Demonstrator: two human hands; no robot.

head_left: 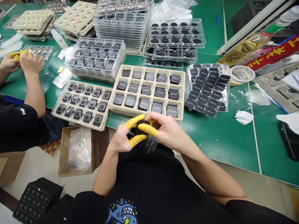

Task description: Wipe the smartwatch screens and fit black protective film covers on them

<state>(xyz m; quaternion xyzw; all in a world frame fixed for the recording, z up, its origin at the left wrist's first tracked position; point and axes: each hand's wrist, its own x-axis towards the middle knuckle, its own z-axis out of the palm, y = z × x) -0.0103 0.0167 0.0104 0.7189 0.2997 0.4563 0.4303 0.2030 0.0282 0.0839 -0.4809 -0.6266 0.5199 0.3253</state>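
In front of my chest, both hands hold a small black watch body (143, 127). The thumb and forefinger of my left hand (123, 137), in yellow finger cots, close around its left side. My right hand (163, 129) grips it from the right, with its cotted thumb across the front. Below the fingers hangs a dark, clear-edged sheet of printed film (151, 144); which fingers hold it is hidden. Just beyond my hands lies a beige tray (112, 107) of black watch bodies whose square faces carry white print.
Left of it sits another beige tray (104, 124) of watches showing round sensors. Clear trays (93, 73) are stacked behind. Black stickers (206, 90) on sheets, a tape roll (242, 74) and a phone (288, 140) lie right. A co-worker's hands (30, 62) work at left. A cardboard box (93, 149) stands below.
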